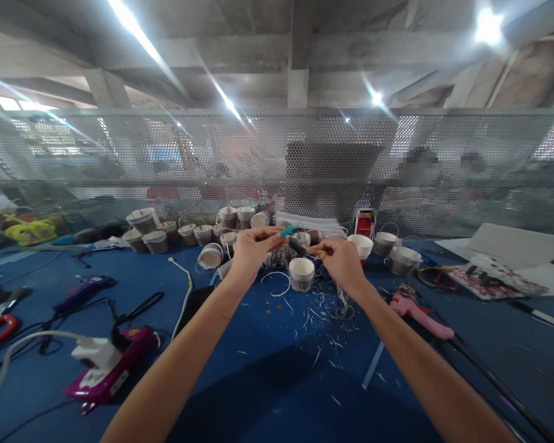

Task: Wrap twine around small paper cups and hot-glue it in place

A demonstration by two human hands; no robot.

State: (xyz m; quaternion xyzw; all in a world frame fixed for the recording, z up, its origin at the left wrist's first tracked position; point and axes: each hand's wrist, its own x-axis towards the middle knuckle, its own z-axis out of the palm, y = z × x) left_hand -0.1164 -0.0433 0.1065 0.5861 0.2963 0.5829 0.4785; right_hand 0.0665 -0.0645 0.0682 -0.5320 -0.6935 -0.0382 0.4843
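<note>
Above the middle of the blue table, my left hand is closed, with a teal piece at its fingertips. My right hand pinches the other side of a small dark grey piece that spans the gap between the hands. What exactly this piece is cannot be made out. Just below it stands a small white-lined cup with a grey outside. A tangle of thin strands lies behind the cup, partly hidden by my left hand.
Several similar cups line the back before a perforated metal screen. At left are a purple power strip and red-handled scissors. A pink glue gun lies at right. White scraps litter the table.
</note>
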